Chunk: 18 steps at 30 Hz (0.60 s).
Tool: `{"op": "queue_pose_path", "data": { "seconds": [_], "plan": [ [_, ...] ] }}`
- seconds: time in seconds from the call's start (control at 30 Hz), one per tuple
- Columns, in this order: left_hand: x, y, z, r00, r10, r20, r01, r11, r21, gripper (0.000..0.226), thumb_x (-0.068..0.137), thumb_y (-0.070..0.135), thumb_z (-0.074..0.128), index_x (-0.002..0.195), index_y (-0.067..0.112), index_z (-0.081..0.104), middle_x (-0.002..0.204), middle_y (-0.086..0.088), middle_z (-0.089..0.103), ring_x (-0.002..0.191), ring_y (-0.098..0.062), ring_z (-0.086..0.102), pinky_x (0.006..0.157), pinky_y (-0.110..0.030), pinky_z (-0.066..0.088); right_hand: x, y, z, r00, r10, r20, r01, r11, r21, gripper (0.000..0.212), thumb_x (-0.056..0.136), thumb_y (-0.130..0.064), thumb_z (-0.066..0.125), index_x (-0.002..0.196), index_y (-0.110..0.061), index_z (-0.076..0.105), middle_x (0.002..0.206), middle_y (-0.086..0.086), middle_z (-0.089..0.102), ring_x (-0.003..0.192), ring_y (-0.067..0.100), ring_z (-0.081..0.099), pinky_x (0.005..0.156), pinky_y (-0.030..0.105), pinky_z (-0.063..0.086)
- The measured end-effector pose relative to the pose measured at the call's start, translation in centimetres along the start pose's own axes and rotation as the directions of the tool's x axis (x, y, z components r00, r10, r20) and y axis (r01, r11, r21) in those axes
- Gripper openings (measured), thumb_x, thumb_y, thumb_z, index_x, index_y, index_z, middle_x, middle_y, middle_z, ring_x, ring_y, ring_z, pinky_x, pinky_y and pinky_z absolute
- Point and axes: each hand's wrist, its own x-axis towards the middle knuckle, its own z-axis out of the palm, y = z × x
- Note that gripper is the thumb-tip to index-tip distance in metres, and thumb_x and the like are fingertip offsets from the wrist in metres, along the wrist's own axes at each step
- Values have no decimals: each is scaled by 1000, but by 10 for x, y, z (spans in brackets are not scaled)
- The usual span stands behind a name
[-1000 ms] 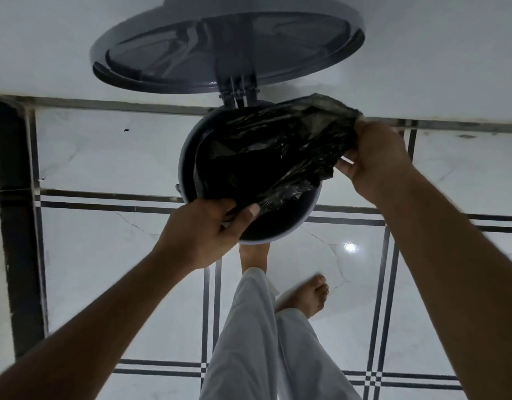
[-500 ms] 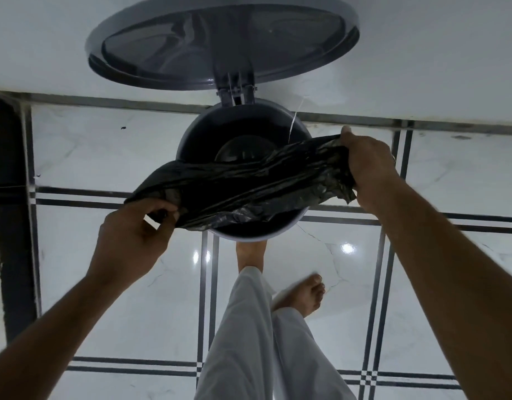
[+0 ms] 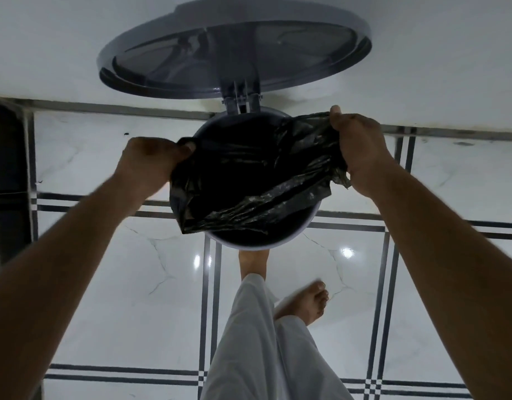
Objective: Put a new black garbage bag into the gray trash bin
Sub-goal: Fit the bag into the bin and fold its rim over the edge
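Note:
A round gray trash bin [image 3: 295, 236] stands on the tiled floor against the wall, its lid [image 3: 234, 50] tipped up and open. A crumpled black garbage bag [image 3: 257, 180] is stretched over the bin's mouth and hides most of the inside. My left hand [image 3: 151, 166] grips the bag's left edge at the bin's left rim. My right hand [image 3: 358, 148] pinches the bag's right edge at the far right rim.
A white wall rises right behind the bin. A dark vertical frame [image 3: 9, 183] stands at the far left. My foot [image 3: 253, 262] rests at the bin's base, my other foot [image 3: 309, 303] is just behind it, and white trouser legs [image 3: 266, 350] fill the lower middle.
My left hand has moved up and right, from the lower left to the bin's left rim. The bag has spread from a narrow band across the bin into a wider opening over its mouth.

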Motion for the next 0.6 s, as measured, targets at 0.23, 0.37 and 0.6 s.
{"op": "queue_pose_path", "data": {
  "seconds": [0.23,0.37,0.6],
  "plan": [
    [46,33,-33,887,-33,460,312,779,-544,19,97,11,65,110,16,78,99,4,78,87,-8,75,77,-21,64,5,-10,-18,960,14,281,-44,994,101,27,108,-29,67,118,-8,80,110,11,84,96,30,82,73,33,66],
    [67,34,-38,903,-11,429,275,781,-560,38,69,21,89,105,22,78,105,2,75,98,-10,73,92,-20,59,16,-13,-5,979,57,194,-125,926,357,36,114,-33,59,132,-6,75,123,14,83,120,35,79,85,40,67],
    [89,36,-11,912,-194,361,347,834,-429,18,99,26,72,114,19,80,106,0,84,97,-11,81,82,-24,64,56,3,16,977,209,52,-214,908,360,41,103,-49,74,121,-13,79,110,11,86,98,34,85,89,53,69]
  ]
}}
